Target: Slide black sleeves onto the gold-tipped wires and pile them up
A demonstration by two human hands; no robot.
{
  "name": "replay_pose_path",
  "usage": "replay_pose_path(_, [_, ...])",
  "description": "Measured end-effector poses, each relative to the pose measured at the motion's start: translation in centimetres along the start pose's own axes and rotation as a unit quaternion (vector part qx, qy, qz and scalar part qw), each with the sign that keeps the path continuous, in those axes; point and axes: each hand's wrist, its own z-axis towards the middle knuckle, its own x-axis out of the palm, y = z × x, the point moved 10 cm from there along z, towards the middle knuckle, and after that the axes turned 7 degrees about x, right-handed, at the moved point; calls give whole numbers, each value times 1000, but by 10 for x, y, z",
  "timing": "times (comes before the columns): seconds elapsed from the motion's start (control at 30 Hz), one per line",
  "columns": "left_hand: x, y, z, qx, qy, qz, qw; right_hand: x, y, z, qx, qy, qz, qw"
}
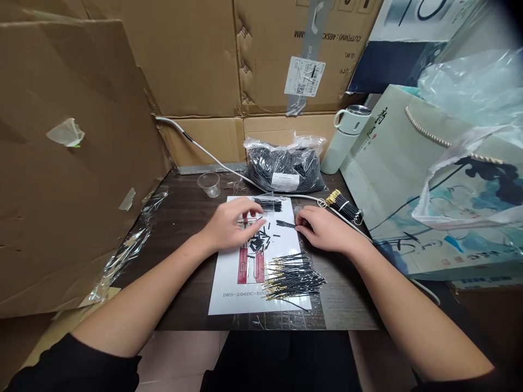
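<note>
Short black tubes (260, 243), loosely scattered

one camera sits on the person's head, looking forward and down over both forearms at the dark table (183, 218), close in, with cardboard boxes (196, 60) walling the far edge.

Both forearms extended forward, left hand (232, 224) palm-down, right hand (327, 230) fingers curled
</note>
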Motion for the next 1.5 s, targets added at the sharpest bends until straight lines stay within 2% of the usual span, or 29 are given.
replay_pose_path(0.1, [37,-10,-4,-8,105,-64,992,-7,12,-5,-17,-20,-10,1000])
replay_pose_path(0.17, [49,-10,-2,-29,137,-66,988,-12,23,-9,-32,-21,7,999])
replay_pose_path(0.3, [64,-4,8,-83,187,-55,977,-1,45,-18,-82,82,90,989])
replay_pose_path(0.37, [69,-3,12,-99,190,-58,975,6,53,-22,-103,126,112,980])
replay_pose_path(0.43, [71,-8,14,-80,177,-60,979,13,56,-24,-108,146,110,977])
replay_pose_path(0.57, [56,-10,7,-32,88,-37,995,20,56,-24,-109,157,89,978])
replay_pose_path(0.7, [60,-7,-5,-3,131,-45,990,21,56,-24,-103,163,77,978])
replay_pose_path(0.97, [70,3,-12,-2,114,-52,992,7,54,-25,-93,142,111,979])
replay_pose_path(1.23, [68,9,-9,-39,117,-87,989,-14,45,-17,-84,69,186,976])
replay_pose_path(1.5, [50,25,-14,-144,-20,-141,979,-28,21,-11,-14,-82,222,971])
